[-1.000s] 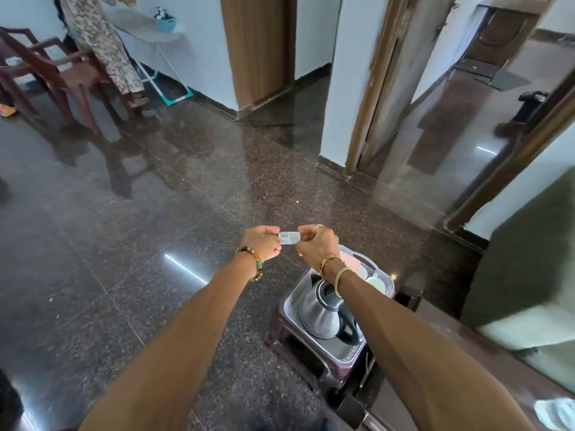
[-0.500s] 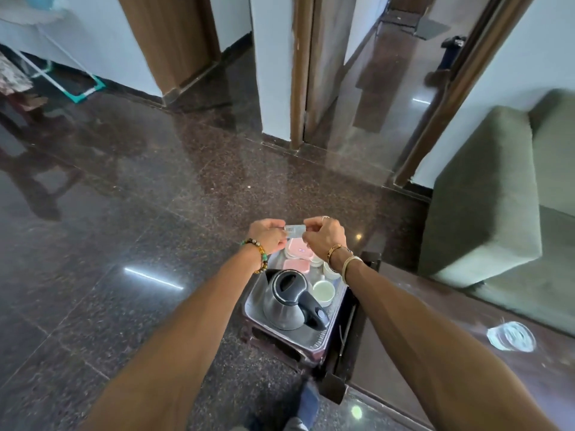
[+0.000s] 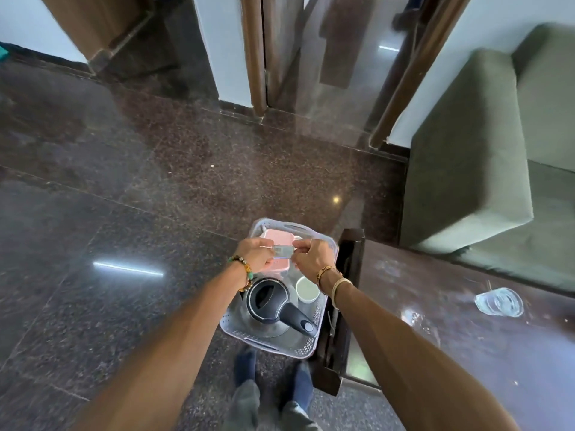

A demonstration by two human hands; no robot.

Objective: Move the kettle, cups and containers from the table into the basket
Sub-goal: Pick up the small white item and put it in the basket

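Note:
A pale perforated basket stands on the floor beside the dark table. Inside it sit a steel kettle with a black lid and handle, a white cup and pink containers. Above the basket, my left hand and my right hand pinch the two ends of a small pale card-like object between them. My right wrist hides part of the basket's contents.
A clear glass stands on the table at the right. A green sofa is behind the table. My feet stand just before the basket. Dark polished floor spreads left; doorways lie ahead.
The view has tilted down and right, so the basket now shows fully below my hands. Both hands still hold the small object between them.

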